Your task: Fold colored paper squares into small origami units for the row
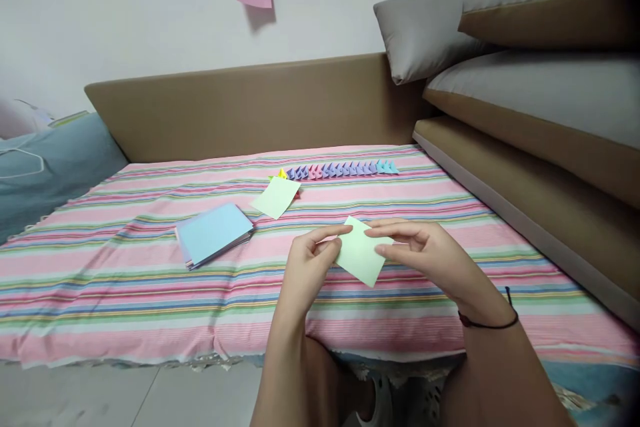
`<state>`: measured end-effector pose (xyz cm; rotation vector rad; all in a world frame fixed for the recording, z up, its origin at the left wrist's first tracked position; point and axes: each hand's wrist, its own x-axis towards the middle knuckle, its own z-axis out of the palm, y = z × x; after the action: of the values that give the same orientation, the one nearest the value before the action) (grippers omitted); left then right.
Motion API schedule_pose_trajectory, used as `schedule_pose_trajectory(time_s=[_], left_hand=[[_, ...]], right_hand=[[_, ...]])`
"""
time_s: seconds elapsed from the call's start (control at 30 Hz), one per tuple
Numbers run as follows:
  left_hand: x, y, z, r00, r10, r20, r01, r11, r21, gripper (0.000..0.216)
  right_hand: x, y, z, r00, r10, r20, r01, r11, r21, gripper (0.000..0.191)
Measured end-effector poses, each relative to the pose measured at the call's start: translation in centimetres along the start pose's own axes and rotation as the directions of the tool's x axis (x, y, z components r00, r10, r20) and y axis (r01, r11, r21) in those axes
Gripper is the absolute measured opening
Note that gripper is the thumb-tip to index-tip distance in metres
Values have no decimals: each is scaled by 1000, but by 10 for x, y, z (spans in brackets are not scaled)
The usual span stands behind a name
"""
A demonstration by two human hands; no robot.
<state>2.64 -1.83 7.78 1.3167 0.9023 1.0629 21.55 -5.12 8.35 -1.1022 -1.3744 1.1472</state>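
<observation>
L hand [311, 259], R hand [426, 244], grn paper [360, 253] held btwn

Left fingers [325, 233] opposite right fingers [397, 230], both pinched

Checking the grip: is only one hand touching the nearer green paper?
No, the left hand and right hand both have fingers on the pale green paper square.

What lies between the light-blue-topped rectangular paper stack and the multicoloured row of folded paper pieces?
In the head view, a pale-green four-cornered paper sheet lies there, striped pink cloth around it.
</observation>
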Motion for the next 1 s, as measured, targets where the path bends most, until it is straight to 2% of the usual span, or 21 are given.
schedule_pose_trajectory(time_s=[0.1,0.3,0.5,0.57,0.7,0.77,0.87,1.0], left_hand=[[-1,0,0,999,-35,22,36,999,-30,33],[-1,-2,-1,998,-42,54,44,999,-22,33],[-1,-3,-1,995,-39,97,44,998,-50,34],[-2,-3,-2,991,-25,134,37,995,-92,37],[-2,-4,-1,973,-11,229,51,985,-167,58],[-1,-5,2,981,26,194,9,984,-175,55],[0,-6,7,988,133,71,-122,982,-145,38],[0,-4,10,985,170,-27,-172,980,-102,33]], right_hand=[[-3,-2,-5,994,38,102,-40,999,19,38],[-3,1,-12,994,23,104,-20,999,-31,35],[-3,0,-13,998,-46,41,49,994,-93,18],[-3,1,-13,998,-59,26,60,995,-78,18],[0,4,-8,989,-112,-93,106,992,-62,21],[1,4,-5,981,-124,-151,118,992,-50,19],[1,2,1,972,-129,-198,123,991,-45,17],[0,-1,4,971,-159,-181,155,987,-35,11]])
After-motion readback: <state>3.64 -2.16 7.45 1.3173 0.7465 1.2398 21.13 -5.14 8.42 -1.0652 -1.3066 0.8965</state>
